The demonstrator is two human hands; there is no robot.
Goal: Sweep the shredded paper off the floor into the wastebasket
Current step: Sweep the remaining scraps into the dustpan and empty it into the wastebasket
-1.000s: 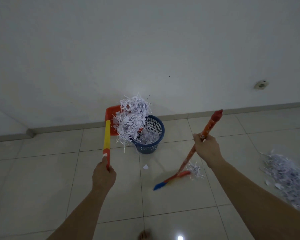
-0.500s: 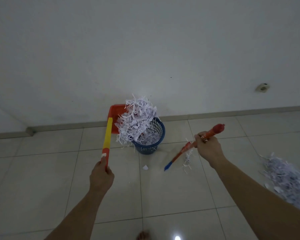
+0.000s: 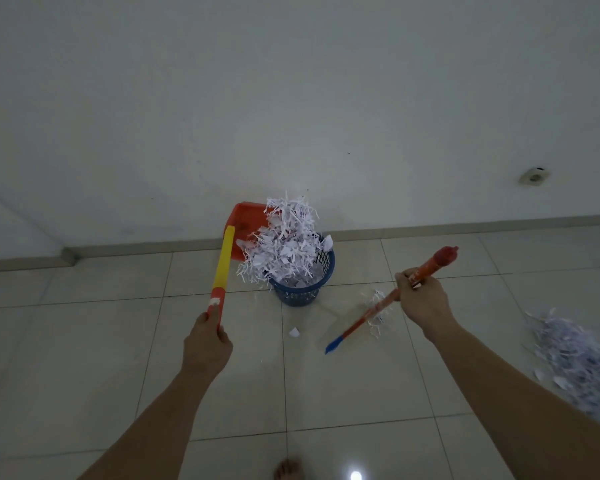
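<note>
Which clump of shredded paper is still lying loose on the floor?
The shredded paper pile at the far right, beside the right forearm. The other big clump is tipping from the orange dustpan into the blue wastebasket.

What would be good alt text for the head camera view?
Left hand tips an orange dustpan of shredded paper into a blue wastebasket; right hand holds a broom. More shreds lie at right.

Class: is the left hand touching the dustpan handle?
Touching. The head view shows the left hand curled round the lower end of the dustpan handle.
</note>
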